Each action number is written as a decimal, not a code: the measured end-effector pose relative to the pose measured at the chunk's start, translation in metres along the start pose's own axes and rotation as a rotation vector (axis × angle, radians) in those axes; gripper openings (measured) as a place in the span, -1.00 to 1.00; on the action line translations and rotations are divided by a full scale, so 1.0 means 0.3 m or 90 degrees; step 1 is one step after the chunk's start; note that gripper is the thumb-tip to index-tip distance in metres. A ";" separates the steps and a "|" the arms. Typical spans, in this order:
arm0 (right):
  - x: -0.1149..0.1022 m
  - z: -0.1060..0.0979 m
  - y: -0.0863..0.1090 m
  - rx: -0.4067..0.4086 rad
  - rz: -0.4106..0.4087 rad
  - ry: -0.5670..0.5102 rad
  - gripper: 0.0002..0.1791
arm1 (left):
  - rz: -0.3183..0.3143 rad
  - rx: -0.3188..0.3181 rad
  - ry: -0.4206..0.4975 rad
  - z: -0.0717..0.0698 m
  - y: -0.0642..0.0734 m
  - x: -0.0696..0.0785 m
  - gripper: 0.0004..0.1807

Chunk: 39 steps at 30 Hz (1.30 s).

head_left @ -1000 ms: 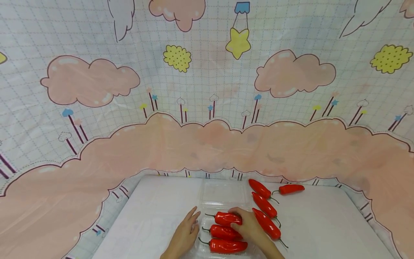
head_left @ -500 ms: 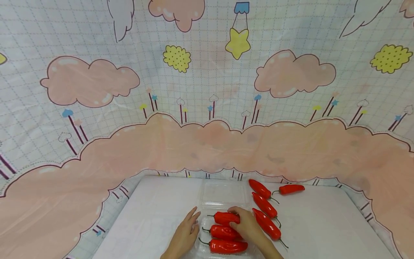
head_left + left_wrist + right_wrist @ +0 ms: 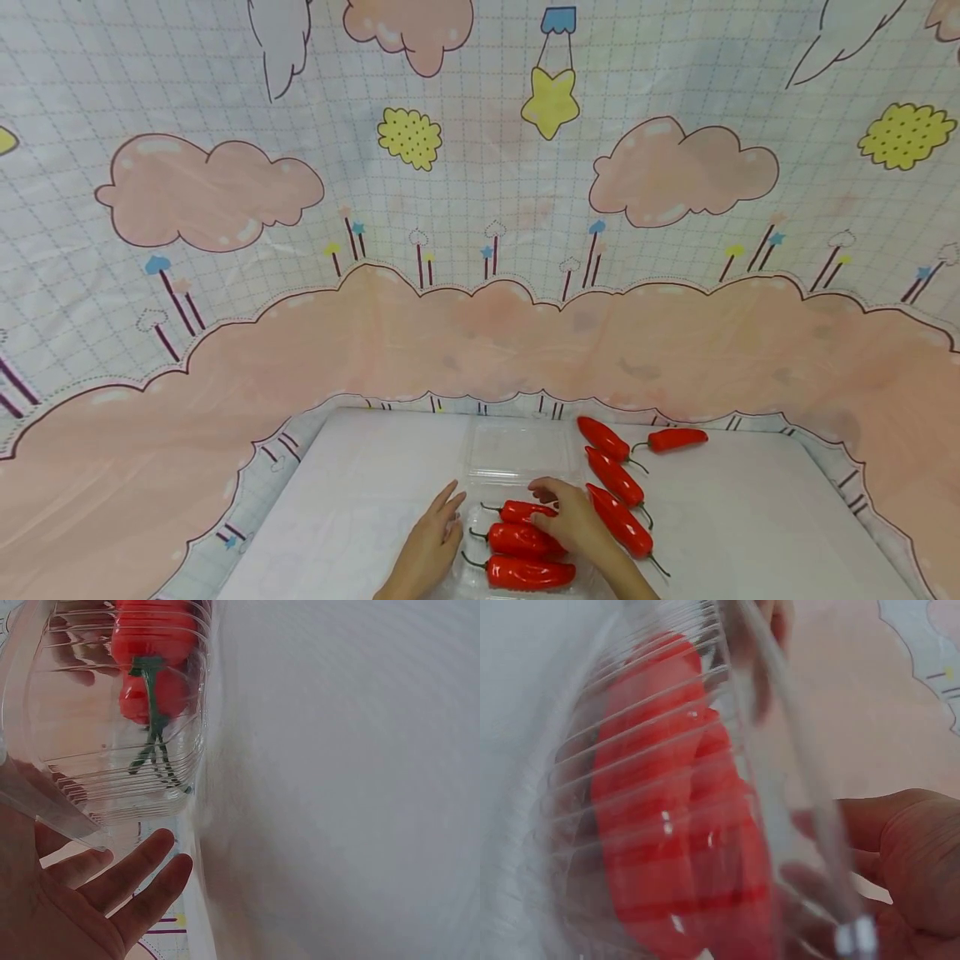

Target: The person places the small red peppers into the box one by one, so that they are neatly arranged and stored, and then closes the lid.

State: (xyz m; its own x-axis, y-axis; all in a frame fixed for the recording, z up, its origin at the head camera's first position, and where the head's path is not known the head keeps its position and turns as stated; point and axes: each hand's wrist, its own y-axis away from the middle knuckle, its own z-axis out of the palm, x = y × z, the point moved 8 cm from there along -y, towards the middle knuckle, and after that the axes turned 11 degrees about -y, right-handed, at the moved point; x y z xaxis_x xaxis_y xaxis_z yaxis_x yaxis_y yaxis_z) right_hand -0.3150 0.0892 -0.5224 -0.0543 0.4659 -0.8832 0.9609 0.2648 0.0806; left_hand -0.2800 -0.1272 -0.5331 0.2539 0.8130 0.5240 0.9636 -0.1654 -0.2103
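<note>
A clear plastic clamshell box, its lid (image 3: pixel 519 443) laid back, sits at the front middle of the white table. Three red peppers lie inside it in a row: a far pepper (image 3: pixel 517 510), a middle pepper (image 3: pixel 517 540) and a near pepper (image 3: pixel 529 573), green stems pointing left. My right hand (image 3: pixel 576 523) hovers over the right end of the far pepper, thumb and fingers parted and loosely bent. My left hand (image 3: pixel 427 542) stands beside the box's left wall, fingers straight; the left wrist view shows its fingers (image 3: pixel 150 889) spread near the ribbed clear wall (image 3: pixel 120 787).
To the right of the box lie several loose red peppers: one close to my right wrist (image 3: pixel 621 521), others behind it (image 3: pixel 615 475), (image 3: pixel 602 437), and a small one (image 3: pixel 677 439) farther right. A patterned cloth (image 3: pixel 480 342) hangs behind the white table (image 3: pixel 750 517).
The far pepper, earlier held in my right hand, has shifted slightly right, then settled lower in the box. My right fingers have parted from it. The left hand stays put.
</note>
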 end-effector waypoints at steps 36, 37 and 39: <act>-0.100 -0.165 0.139 0.104 -0.048 -0.097 -0.53 | -0.008 0.004 -0.020 0.008 -0.005 -0.008 -0.53; -0.097 -0.168 0.139 0.109 -0.048 -0.097 -0.53 | -0.007 0.004 -0.019 0.008 -0.005 -0.008 -0.53; -0.091 -0.175 0.139 0.117 -0.047 -0.100 -0.54 | -0.006 0.005 -0.019 0.008 -0.006 -0.008 -0.53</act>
State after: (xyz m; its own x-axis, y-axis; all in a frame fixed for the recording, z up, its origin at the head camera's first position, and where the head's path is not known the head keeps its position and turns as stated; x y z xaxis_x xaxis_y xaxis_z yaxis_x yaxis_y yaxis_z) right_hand -0.2877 0.1318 -0.4707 -0.0968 0.3104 -0.9457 0.9899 0.1289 -0.0590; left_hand -0.2824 -0.1274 -0.5361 0.2419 0.8306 0.5017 0.9652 -0.1532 -0.2117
